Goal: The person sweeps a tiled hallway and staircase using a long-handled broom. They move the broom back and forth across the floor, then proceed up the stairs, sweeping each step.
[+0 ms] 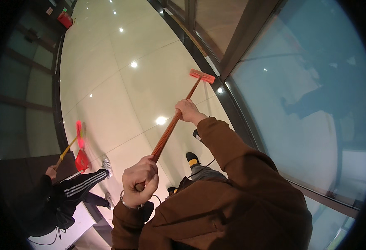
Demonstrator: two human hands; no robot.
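I hold a floor brush by its brown wood-grained handle in both hands. My left hand wraps the handle's upper end, close to my body, with a bracelet at the wrist. Farther down the handle, my right hand has its fingers closed around it. The flat pink-red brush head, with short bristles along one edge, is at the right side of the floor. It overlaps the edge of the black border strip beneath the glass wall. Whether the bristles touch the floor, I cannot tell.
Glossy beige tiles run along the corridor. Glass panels line the right. At left, a person in black holds a yellow-handled broom beside a red dustpan. A red box stands at the far left.
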